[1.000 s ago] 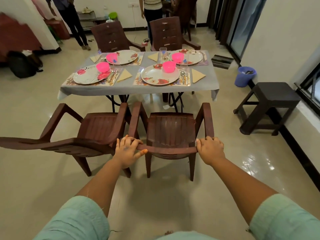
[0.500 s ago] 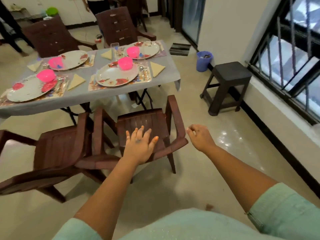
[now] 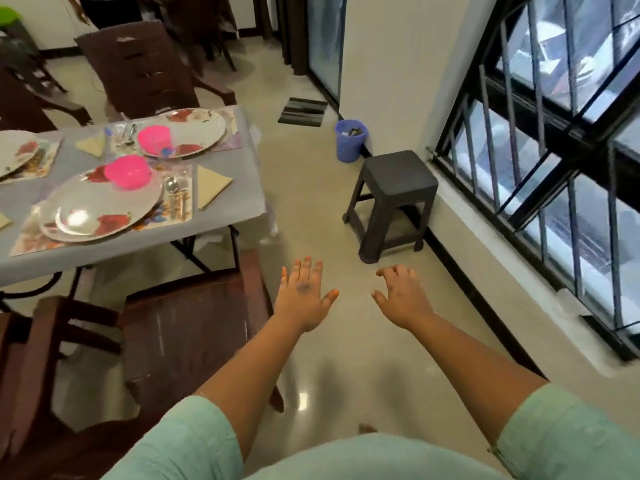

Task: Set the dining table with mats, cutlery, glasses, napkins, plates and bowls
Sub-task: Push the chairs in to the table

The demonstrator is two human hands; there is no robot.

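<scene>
Hands: left hand [image 3: 304, 296] flat, fingers spread, empty | right hand [image 3: 401, 296] loosely curled, empty | both over floor beside chair [image 3: 194, 327] | table [image 3: 239, 202] set: plate [image 3: 100, 209], bowl [image 3: 129, 171], napkin [image 3: 210, 185]

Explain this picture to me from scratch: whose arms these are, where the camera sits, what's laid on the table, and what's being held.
There is no machine here. A person wears one wide-angle camera on the head, looking forward and down, so the two bare arms in green sleeves are their own. The left hand is spread flat and the right hand hangs loosely curled, both over the floor; neither has a grip on anything. At left, the grey dining table is laid: floral plates on printed mats, a pink bowl on each fully visible plate, cutlery and folded napkins beside them. A brown chair stands below the table; a dark stool stands by the barred window.
</scene>
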